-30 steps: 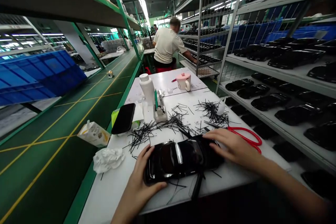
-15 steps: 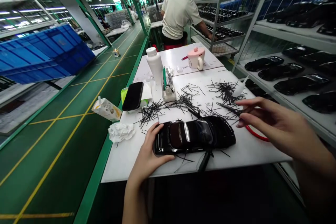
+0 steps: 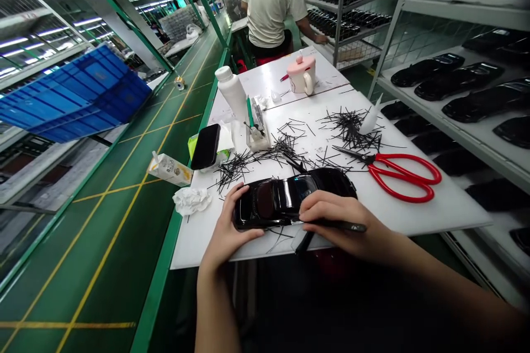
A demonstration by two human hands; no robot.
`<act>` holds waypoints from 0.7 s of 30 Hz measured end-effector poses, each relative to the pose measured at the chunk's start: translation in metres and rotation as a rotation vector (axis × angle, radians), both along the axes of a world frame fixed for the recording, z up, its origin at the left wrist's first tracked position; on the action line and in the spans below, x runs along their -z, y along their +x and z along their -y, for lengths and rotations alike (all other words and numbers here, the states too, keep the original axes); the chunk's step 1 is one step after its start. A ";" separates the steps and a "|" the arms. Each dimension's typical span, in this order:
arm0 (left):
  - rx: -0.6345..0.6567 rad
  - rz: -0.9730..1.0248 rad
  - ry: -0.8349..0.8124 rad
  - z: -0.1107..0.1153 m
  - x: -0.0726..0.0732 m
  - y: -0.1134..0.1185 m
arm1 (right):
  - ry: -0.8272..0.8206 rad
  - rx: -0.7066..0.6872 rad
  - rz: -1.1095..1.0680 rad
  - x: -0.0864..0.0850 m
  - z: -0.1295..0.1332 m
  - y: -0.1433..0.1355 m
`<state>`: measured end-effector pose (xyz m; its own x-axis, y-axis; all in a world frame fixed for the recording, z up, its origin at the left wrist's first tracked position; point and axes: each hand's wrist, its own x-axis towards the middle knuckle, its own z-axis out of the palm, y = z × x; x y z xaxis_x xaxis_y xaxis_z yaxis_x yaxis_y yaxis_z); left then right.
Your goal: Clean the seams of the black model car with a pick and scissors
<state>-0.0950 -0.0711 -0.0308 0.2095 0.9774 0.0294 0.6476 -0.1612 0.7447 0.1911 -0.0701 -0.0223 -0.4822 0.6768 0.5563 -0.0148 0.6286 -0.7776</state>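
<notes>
A glossy black model car [image 3: 285, 198] lies lengthwise near the table's front edge, with a dark part like an open door sticking out on each long side. My left hand [image 3: 227, 223] grips its left end, fingers on the far side and thumb on the near side. Against the car's near side, my right hand [image 3: 343, 220] is closed around a slim black tool [image 3: 354, 226] that looks like tweezers. Its tip is hidden by my fingers. Red-handled scissors [image 3: 403, 176] rest on the table to the right, apart from my hand.
Thin black strips [image 3: 236, 168] lie scattered behind the car, with another pile [image 3: 345, 124] by a white pointed bottle [image 3: 370, 118]. A phone [image 3: 206, 146], crumpled tissue [image 3: 191, 200], drink carton [image 3: 169, 168] and lidded mug [image 3: 301, 74] stand around. Shelves [image 3: 464, 88] hold car bodies. A person [image 3: 271, 0] sits ahead.
My right hand has moved left and down from above the scissors to the car's near side. The scissors now show in full. My left hand still grips the car.
</notes>
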 end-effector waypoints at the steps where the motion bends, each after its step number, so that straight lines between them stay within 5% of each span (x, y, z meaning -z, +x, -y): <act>1: -0.002 -0.001 0.002 0.000 0.000 0.000 | 0.012 -0.011 0.010 -0.001 0.000 0.000; 21: 0.009 -0.007 0.013 0.000 0.000 -0.001 | 0.108 -0.008 0.090 -0.003 -0.008 -0.006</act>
